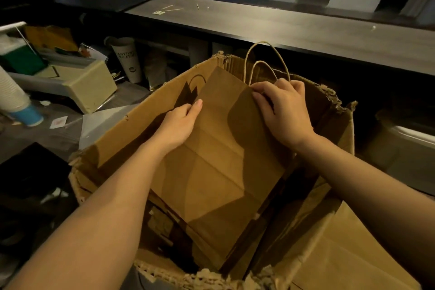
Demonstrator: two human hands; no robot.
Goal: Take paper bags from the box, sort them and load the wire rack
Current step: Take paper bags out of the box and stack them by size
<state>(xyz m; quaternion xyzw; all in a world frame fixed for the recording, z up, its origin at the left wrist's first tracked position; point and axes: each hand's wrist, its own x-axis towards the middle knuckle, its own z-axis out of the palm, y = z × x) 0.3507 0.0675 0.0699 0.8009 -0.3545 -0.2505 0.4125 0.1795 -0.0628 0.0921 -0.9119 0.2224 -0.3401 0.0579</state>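
Observation:
A torn, open cardboard box [113, 146] fills the middle of the view. Inside it stands a flat brown paper bag [219, 167] with twisted paper handles [261, 63] sticking up at its top. My left hand [180, 122] holds the bag's left edge, thumb on the front face. My right hand [282, 110] grips the bag's top right corner by the handles, fingers curled over the edge. More brown paper [348, 261] lies at the lower right of the box. No wire rack is in view.
A long dark counter [282, 28] runs behind the box. To the left are a tall paper cup [128, 59], a stack of white cups with a blue one [16, 99], a beige box [91, 85] and a green container [21, 59].

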